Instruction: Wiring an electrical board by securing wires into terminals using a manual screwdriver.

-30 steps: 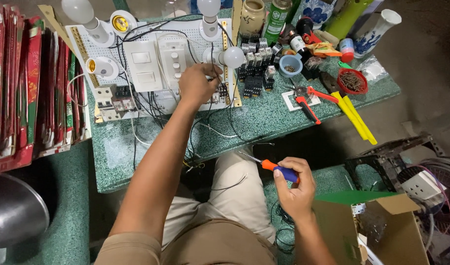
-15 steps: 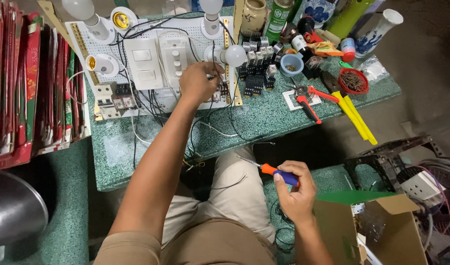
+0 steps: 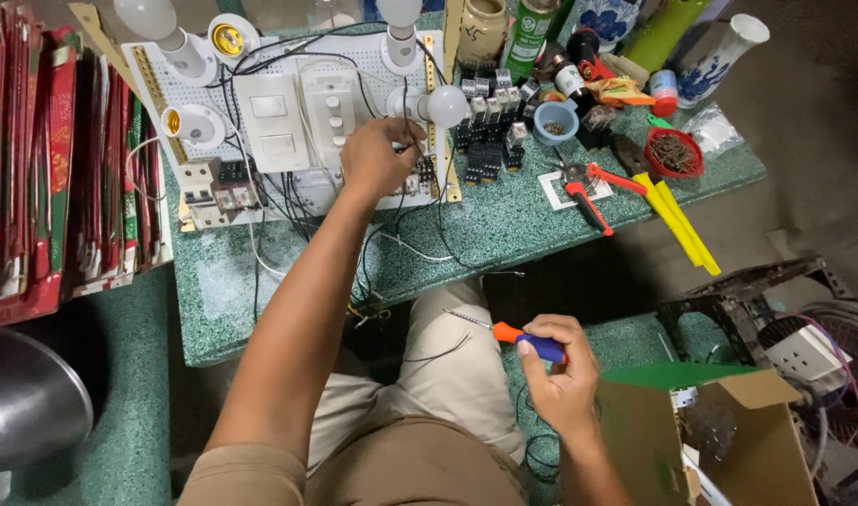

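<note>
Left hand pinches wires on board; right hand clamped on screwdriver. Risk: tugging could loosen a wire beneath the fingers

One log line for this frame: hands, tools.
left hand: on wires at white wiring board | right hand: grip on orange-blue screwdriver, over lap | red pliers: on table

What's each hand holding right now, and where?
Right hand grips the orange-and-blue-handled screwdriver by its handle. Left hand pinches thin black wires on the white pegboard.
</note>
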